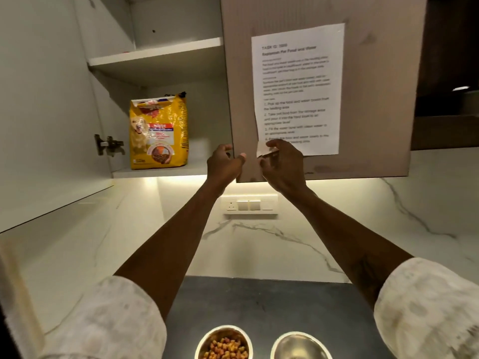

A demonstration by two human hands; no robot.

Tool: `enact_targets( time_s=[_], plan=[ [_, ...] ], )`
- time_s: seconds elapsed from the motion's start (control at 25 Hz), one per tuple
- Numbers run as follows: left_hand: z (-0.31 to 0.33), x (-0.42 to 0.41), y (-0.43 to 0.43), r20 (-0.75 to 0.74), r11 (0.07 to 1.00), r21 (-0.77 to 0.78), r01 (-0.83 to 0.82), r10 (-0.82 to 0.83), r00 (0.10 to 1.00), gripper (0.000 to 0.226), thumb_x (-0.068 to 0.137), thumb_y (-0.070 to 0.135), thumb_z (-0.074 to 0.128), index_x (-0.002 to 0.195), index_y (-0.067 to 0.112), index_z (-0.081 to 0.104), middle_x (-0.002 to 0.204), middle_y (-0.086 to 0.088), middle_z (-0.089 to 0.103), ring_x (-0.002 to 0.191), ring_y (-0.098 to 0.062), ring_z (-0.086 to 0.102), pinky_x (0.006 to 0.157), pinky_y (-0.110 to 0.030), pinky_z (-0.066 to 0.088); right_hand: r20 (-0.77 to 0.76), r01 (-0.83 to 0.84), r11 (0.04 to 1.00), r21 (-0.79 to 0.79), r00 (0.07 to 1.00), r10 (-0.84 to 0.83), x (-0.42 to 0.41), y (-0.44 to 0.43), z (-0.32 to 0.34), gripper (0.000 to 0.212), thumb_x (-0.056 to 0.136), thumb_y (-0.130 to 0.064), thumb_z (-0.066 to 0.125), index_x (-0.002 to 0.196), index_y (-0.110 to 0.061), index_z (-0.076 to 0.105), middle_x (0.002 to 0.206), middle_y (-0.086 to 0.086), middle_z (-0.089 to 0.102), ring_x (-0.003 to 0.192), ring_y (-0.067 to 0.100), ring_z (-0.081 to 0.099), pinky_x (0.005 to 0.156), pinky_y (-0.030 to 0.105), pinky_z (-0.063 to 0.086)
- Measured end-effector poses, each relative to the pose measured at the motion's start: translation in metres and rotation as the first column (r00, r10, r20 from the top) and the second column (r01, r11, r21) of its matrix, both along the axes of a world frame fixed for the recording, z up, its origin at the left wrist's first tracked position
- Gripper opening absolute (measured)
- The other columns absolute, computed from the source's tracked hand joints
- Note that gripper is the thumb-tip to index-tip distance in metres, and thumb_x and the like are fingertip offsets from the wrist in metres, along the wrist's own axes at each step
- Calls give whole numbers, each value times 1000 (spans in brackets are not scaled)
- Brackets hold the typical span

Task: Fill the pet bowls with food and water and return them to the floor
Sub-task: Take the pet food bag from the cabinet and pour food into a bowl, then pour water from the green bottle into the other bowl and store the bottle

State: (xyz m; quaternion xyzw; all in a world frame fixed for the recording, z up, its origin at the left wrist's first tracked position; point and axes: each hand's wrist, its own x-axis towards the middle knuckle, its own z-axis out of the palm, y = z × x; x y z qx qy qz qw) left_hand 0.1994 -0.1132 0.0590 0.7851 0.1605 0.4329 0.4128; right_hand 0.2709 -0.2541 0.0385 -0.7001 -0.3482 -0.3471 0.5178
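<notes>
Currently, the food bowl point(224, 343), filled with kibble, and the empty-looking water bowl point(302, 344) are set side by side at the near edge of the table point(259, 301), well below both hands. The water bowl lies under the right arm, so it is judged nearer that side. The edge of the cabinet door point(375, 99) is gripped by the left hand point(224, 164). The lower corner of the sheet point(298, 86) is pinched by the right hand point(283, 167). "Replenish Pet Food and Water" can be read; the brand on the bag point(158, 130) cannot.

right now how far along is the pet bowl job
Done: kibble bowl filled, food bag stands on the shelf. In hand: left hand grips the cabinet door edge, right hand pinches a corner of the paper sheet. Left: other bowl looks empty; both bowls sit on the counter.
</notes>
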Motion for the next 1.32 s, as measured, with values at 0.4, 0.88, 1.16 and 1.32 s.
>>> enact_targets(
  time_s=[0.4, 0.88, 1.16, 1.32],
  plan=[
    [2, 25, 6, 69, 973, -229, -27, 44, 997, 24, 102, 35, 60, 103, 17, 76, 100, -4, 72, 99, -32, 72, 94, -43, 62, 46, 79, 997, -16, 996, -78, 10, -19, -2, 54, 78, -32, 83, 126, -12, 68, 116, 7, 73, 112, 28, 64, 97, 31, 45],
    [-2, -108, -52, 227, 878, -330, 347, -283, 932, 10, 100, 20, 70, 98, 11, 74, 76, -1, 77, 70, -17, 75, 69, -33, 66, 216, 147, 988, -54, 967, -132, -105, -39, -17, 80, 87, -59, 66, 152, -17, 47, 156, 8, 49, 140, 27, 48, 109, 49, 43],
    [2, -153, -96, 152, 788, -276, 550, -530, 835, 34, 95, 24, 75, 112, -5, 73, 92, -13, 74, 84, -27, 74, 69, -34, 63, 347, 301, 952, -59, 900, -263, -160, -86, -23, 71, 92, -36, 63, 156, -11, 42, 160, 16, 43, 142, 34, 46, 112, 52, 39],
    [3, -169, -131, 149, 745, -237, 623, -606, 781, 20, 95, 22, 75, 98, 3, 77, 89, -11, 77, 78, -23, 76, 67, -32, 62, 338, 302, 952, -46, 902, -270, -187, -105, -32, 79, 88, -5, 60, 160, 1, 28, 166, 21, 31, 155, 35, 28, 127, 47, 23]
  ],
)
